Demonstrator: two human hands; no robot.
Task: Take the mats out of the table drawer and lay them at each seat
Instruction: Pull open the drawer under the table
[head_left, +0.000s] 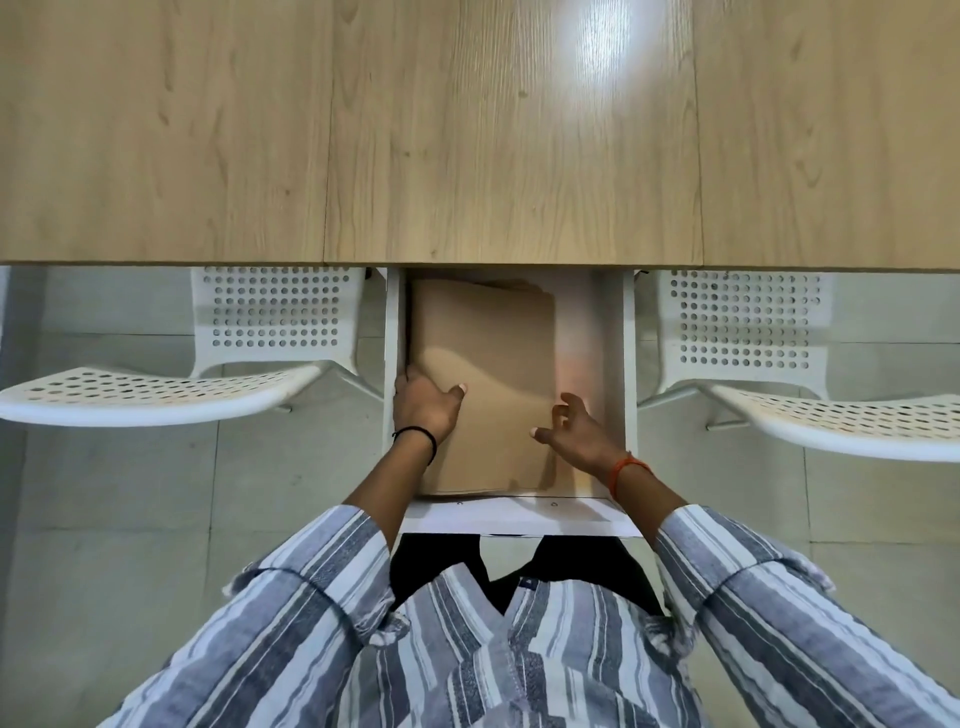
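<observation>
A white drawer (615, 364) stands pulled out from under the wooden table (467, 130). Inside lies a stack of tan mats (488, 338), its far end tucked under the tabletop. My left hand (423, 402) grips the stack's left edge, fingers curled under the side and thumb resting on top. My right hand (571, 431) hovers at the stack's right edge with fingers apart and bent, holding nothing.
Two white perforated chairs flank the drawer, one on the left (208, 364) and one on the right (779, 374), both pushed close to the table edge. Grey tiled floor (104, 519) lies below. The drawer's front panel (519, 514) is against my body.
</observation>
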